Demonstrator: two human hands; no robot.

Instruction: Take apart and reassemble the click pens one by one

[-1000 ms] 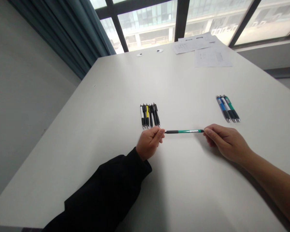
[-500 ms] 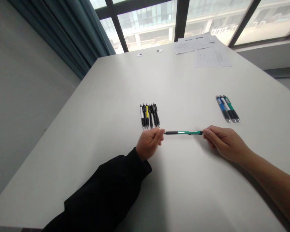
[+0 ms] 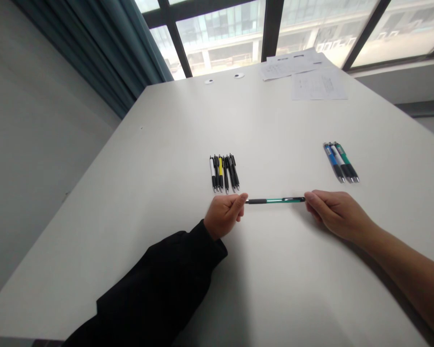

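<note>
A green ballpoint pen (image 3: 275, 200) with a black grip is stretched level between my two hands over the white table. My left hand (image 3: 224, 213), in a black sleeve, pinches its tip end. At the other end, by the clip and push button, my right hand (image 3: 332, 212) pinches it. Just beyond my left hand lies a row of several pens (image 3: 224, 173), mostly black, one with a white barrel and one with a yellow barrel. Past my right hand lie a blue pen (image 3: 333, 163), a white pen (image 3: 340, 161) and a green pen (image 3: 346, 161), side by side.
The white table (image 3: 173, 144) reaches back to a window with dark frames. Printed papers (image 3: 318, 84) lie at its far right corner. Two small white round pieces (image 3: 239, 75) sit near the far edge. A blue curtain (image 3: 108, 48) hangs at the left.
The green pen has rolled about its long axis, so its clip has turned from the near side to face upward. Both hands have stayed almost in place.
</note>
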